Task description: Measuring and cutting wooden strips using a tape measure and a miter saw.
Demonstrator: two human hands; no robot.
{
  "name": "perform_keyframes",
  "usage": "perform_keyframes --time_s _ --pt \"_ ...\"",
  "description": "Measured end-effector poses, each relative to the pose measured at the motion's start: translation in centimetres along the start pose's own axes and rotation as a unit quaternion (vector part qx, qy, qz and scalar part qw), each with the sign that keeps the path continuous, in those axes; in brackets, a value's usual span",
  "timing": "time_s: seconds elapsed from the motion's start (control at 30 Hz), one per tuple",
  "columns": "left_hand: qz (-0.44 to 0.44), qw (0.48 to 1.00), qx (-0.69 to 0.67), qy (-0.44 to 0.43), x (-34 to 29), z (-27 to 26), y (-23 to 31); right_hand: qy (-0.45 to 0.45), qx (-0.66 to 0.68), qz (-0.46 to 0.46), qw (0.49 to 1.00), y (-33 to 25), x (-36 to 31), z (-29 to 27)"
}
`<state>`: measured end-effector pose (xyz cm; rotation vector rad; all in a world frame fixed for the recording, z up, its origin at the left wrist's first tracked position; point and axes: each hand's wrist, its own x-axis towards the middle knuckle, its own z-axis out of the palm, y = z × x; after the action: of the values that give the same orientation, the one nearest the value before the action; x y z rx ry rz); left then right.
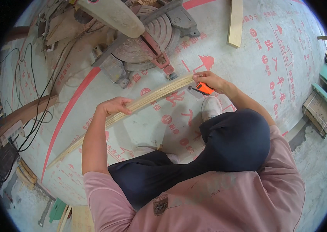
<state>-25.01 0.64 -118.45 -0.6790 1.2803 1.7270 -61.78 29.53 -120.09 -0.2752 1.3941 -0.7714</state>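
Note:
A long, pale wooden strip [159,92] with layered edges slants from the lower left up to the middle of the view. My left hand [116,108] is closed around it partway along, thumb on top. At its upper right end, my right hand [212,82] pinches the wood between thumb and fingers. That same hand also holds an orange tape measure [204,88] with a black strap, tucked under the fingers. The strip's far lower left end reaches down past my left forearm.
A dusty miter saw [148,42] stands just beyond the strip. Black cables [57,69] run along the left. Another board [235,23] lies at the upper right on the printed floor sheet [262,77]. My bent knee [236,141] is close below my right hand.

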Motion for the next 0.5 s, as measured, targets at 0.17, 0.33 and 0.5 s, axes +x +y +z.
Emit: perform_keyframes --time_s 0.17,0.33,0.5 --pt "0.061 0.998 -0.004 0.035 2.3 1.7 4.5 0.035 0.079 0.017 0.996 -0.7 0.0 1.7" --pt "-0.003 0.978 0.165 0.124 7.5 6.7 12.6 0.057 0.044 0.023 0.997 -1.0 0.0 1.8" --pt "-0.089 0.890 0.309 0.323 9.1 11.7 16.8 0.053 0.054 0.013 0.997 -0.5 -0.3 1.8"
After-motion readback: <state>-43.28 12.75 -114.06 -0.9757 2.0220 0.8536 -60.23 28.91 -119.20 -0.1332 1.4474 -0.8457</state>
